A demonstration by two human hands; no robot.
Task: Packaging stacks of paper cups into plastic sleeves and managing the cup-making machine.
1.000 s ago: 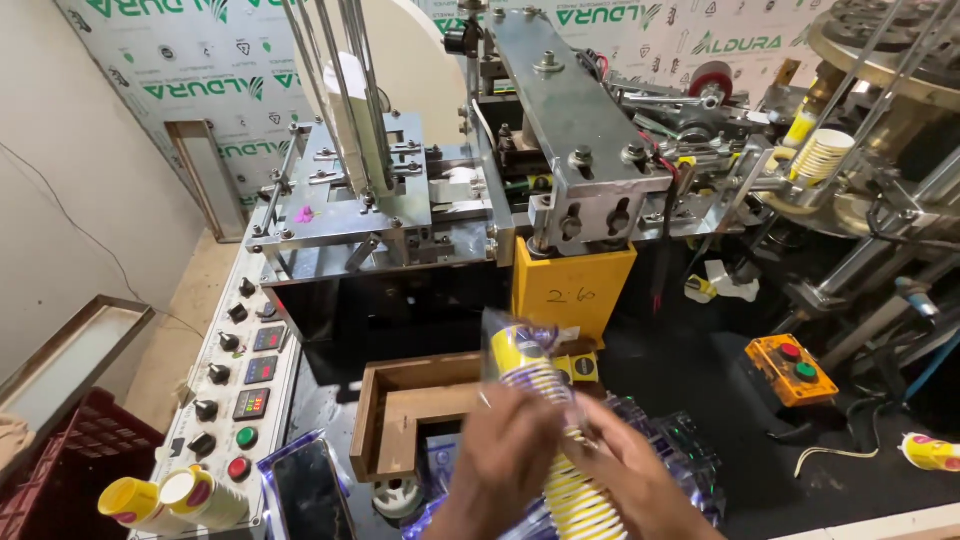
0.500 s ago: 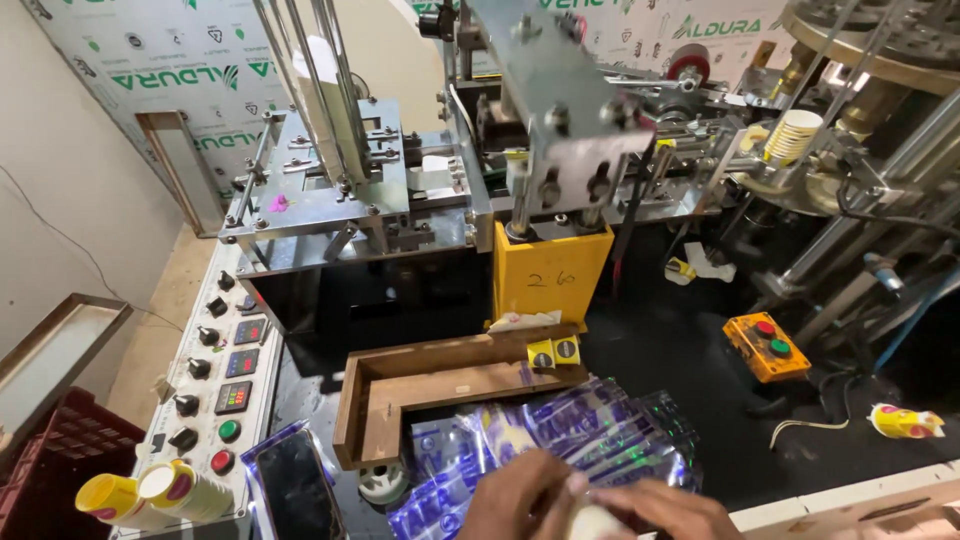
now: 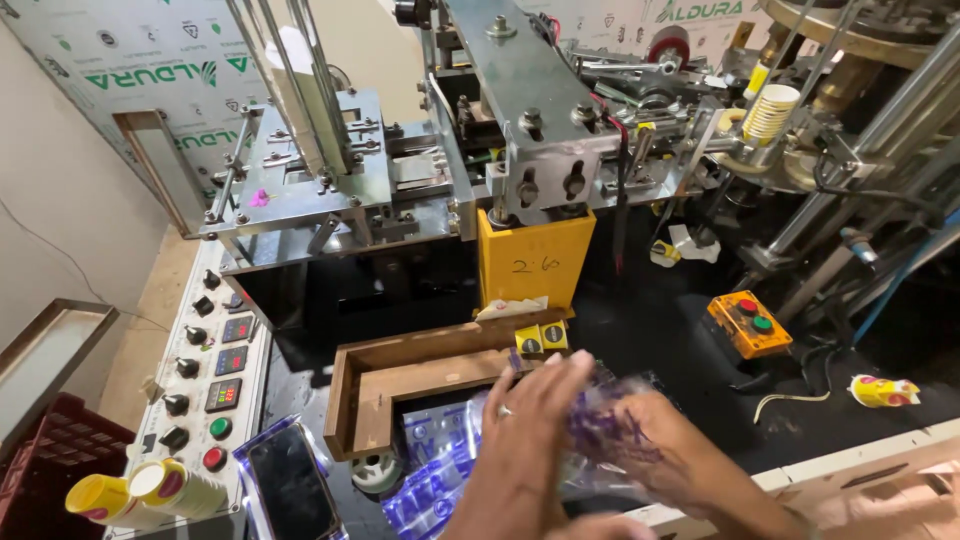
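My left hand (image 3: 530,420), a ring on one finger, lies flat with its fingers stretched over a clear plastic bag with purple print (image 3: 610,425). My right hand (image 3: 650,450) reaches in from the lower right and is wrapped in that crumpled bag, gripping it. More printed clear bags (image 3: 435,465) lie under both hands, in front of an open wooden tray (image 3: 350,400). No cups show between my hands.
A cup-forming machine with a yellow box (image 3: 535,260) fills the back. At left are a control panel (image 3: 215,370), a phone in plastic (image 3: 290,480), lying paper cups (image 3: 130,490) and a red crate (image 3: 50,470). At right sit an orange button box (image 3: 748,322) and a crushed cup (image 3: 885,390).
A second ago both hands held a stack of yellow-and-white cups in a plastic sleeve. That stack has dropped out of view, and my hands now work the crumpled bag further right.
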